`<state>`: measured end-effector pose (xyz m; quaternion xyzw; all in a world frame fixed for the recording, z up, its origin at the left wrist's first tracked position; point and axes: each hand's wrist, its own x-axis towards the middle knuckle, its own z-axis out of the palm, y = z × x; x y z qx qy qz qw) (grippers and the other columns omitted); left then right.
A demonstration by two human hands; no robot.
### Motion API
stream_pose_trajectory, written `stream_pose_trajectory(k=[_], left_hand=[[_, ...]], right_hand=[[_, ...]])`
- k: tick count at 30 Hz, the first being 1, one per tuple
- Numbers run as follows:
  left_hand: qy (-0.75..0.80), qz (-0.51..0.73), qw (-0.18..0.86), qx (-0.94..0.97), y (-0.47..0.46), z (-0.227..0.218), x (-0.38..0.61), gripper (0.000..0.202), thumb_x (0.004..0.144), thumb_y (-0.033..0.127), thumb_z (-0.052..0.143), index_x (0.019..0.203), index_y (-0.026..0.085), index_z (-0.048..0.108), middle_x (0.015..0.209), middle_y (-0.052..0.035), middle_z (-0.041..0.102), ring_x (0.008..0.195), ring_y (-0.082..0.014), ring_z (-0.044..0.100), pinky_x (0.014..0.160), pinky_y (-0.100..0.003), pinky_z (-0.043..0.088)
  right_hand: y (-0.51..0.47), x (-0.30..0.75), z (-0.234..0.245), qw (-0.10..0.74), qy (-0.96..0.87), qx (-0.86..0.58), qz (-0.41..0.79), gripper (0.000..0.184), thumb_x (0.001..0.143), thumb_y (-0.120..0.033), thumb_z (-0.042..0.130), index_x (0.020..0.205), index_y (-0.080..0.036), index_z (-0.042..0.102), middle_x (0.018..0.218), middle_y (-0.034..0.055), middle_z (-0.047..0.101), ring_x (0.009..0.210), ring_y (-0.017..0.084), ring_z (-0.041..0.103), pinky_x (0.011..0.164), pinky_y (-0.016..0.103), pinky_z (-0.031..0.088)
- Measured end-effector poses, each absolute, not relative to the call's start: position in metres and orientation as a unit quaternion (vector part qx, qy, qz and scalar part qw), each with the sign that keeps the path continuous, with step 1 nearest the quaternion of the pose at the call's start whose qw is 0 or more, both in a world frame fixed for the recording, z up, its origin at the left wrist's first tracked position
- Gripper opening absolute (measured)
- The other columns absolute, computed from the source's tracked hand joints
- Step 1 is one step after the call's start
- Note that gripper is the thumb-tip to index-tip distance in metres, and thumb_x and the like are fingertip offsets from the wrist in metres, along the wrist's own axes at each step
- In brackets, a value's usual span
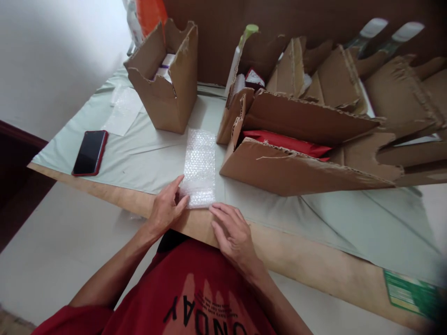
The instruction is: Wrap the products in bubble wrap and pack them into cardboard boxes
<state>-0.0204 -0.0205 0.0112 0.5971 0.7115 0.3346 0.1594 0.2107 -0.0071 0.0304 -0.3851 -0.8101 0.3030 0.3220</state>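
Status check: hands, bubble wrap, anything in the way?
Left hand open, fingers on bubble wrap, near left corner. Right hand open, fingertips at its near right corner. Wrap flat on cloth. Upright cardboard box and low cardboard box flank its far end.

Clear rectangular sheet of bubble wrap (pixel 199 165) lying flat.
It is stretching lengthwise across the pale green cloth-covered surface (pixel 139 158), its near end sitting at the front edge.

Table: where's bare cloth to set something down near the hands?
Bare cloth lies between the phone and the bubble wrap, and a wider patch right of the right hand, before the long box. The back is crowded with boxes.
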Motion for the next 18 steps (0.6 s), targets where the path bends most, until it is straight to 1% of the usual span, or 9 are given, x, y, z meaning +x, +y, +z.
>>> stream_pose_trajectory(k=[3, 6, 8, 10, 12, 13, 14, 16, 18], left_hand=[[0.707, 0.325, 0.122, 0.616, -0.018, 0.006, -0.018, 0.059, 0.09, 0.022, 0.062, 0.148, 0.018, 0.053, 0.085, -0.0008, 0.067, 0.078, -0.0181, 0.064, 0.079, -0.033, 0.055], [0.705, 0.324, 0.07, 0.628, -0.02, 0.006, -0.015, 0.059, 0.092, 0.021, 0.062, 0.15, 0.018, 0.05, 0.089, -0.0036, 0.068, 0.083, -0.021, 0.064, 0.083, -0.036, 0.056], [0.691, 0.336, 0.034, 0.639, -0.026, 0.011, -0.015, 0.058, 0.095, 0.024, 0.063, 0.15, 0.017, 0.048, 0.103, -0.0094, 0.07, 0.095, -0.0244, 0.065, 0.089, -0.041, 0.056], [0.66, 0.342, 0.028, 0.668, -0.036, 0.018, -0.017, 0.058, 0.094, 0.026, 0.066, 0.149, 0.019, 0.048, 0.124, -0.0153, 0.067, 0.114, -0.029, 0.064, 0.1, -0.047, 0.054], [0.624, 0.333, 0.048, 0.705, -0.045, 0.025, -0.018, 0.056, 0.093, 0.026, 0.067, 0.147, 0.021, 0.05, 0.135, -0.0158, 0.064, 0.128, -0.0324, 0.058, 0.107, -0.051, 0.049], [0.61, 0.328, 0.06, 0.719, -0.048, 0.028, -0.018, 0.052, 0.093, 0.023, 0.066, 0.144, 0.022, 0.053, 0.133, -0.0142, 0.066, 0.129, -0.0323, 0.059, 0.107, -0.052, 0.049], [0.601, 0.326, 0.072, 0.726, -0.051, 0.03, -0.018, 0.046, 0.094, 0.02, 0.063, 0.139, 0.022, 0.056, 0.126, -0.0122, 0.07, 0.124, -0.0311, 0.062, 0.104, -0.05, 0.05], [0.601, 0.336, 0.092, 0.719, -0.051, 0.03, -0.018, 0.034, 0.097, 0.016, 0.058, 0.13, 0.022, 0.062, 0.106, -0.0078, 0.075, 0.104, -0.0259, 0.068, 0.093, -0.045, 0.053], [0.618, 0.344, 0.108, 0.699, -0.047, 0.028, -0.018, 0.028, 0.099, 0.017, 0.056, 0.126, 0.02, 0.065, 0.092, -0.0046, 0.075, 0.084, -0.0212, 0.068, 0.083, -0.039, 0.053]], right_hand=[[0.008, 0.199, 0.023, 0.256, -0.881, -0.357, 0.175, 0.038, 0.097, -0.009, 0.054, 0.13, -0.021, 0.069, 0.139, 0.0141, 0.067, 0.13, 0.03, 0.06, 0.101, 0.048, 0.054], [0.023, 0.19, 0.014, 0.224, -0.909, -0.332, 0.115, 0.033, 0.096, -0.008, 0.055, 0.123, -0.017, 0.072, 0.139, 0.0156, 0.068, 0.133, 0.032, 0.058, 0.099, 0.048, 0.052], [0.029, 0.187, 0.012, 0.226, -0.912, -0.324, 0.109, 0.03, 0.097, -0.008, 0.054, 0.119, -0.018, 0.073, 0.134, 0.0128, 0.072, 0.13, 0.03, 0.06, 0.099, 0.047, 0.051], [0.032, 0.187, 0.014, 0.232, -0.91, -0.319, 0.129, 0.03, 0.099, -0.008, 0.053, 0.117, -0.02, 0.073, 0.129, 0.01, 0.074, 0.127, 0.028, 0.062, 0.1, 0.045, 0.049], [0.034, 0.188, 0.02, 0.233, -0.905, -0.312, 0.17, 0.03, 0.1, -0.008, 0.052, 0.116, -0.021, 0.073, 0.125, 0.0088, 0.076, 0.121, 0.025, 0.066, 0.1, 0.043, 0.048], [0.035, 0.189, 0.023, 0.231, -0.902, -0.309, 0.194, 0.029, 0.101, -0.01, 0.051, 0.116, -0.021, 0.073, 0.121, 0.0082, 0.077, 0.116, 0.024, 0.068, 0.098, 0.042, 0.049], [0.035, 0.189, 0.027, 0.228, -0.898, -0.308, 0.217, 0.027, 0.102, -0.012, 0.051, 0.114, -0.021, 0.073, 0.116, 0.0075, 0.079, 0.11, 0.023, 0.069, 0.096, 0.041, 0.049], [0.036, 0.19, 0.032, 0.223, -0.888, -0.312, 0.255, 0.025, 0.105, -0.016, 0.05, 0.114, -0.021, 0.073, 0.109, 0.0058, 0.08, 0.099, 0.022, 0.071, 0.091, 0.039, 0.05], [0.036, 0.191, 0.035, 0.235, -0.876, -0.336, 0.254, 0.024, 0.106, -0.02, 0.05, 0.118, -0.021, 0.071, 0.111, 0.0064, 0.079, 0.099, 0.022, 0.071, 0.09, 0.039, 0.051]])
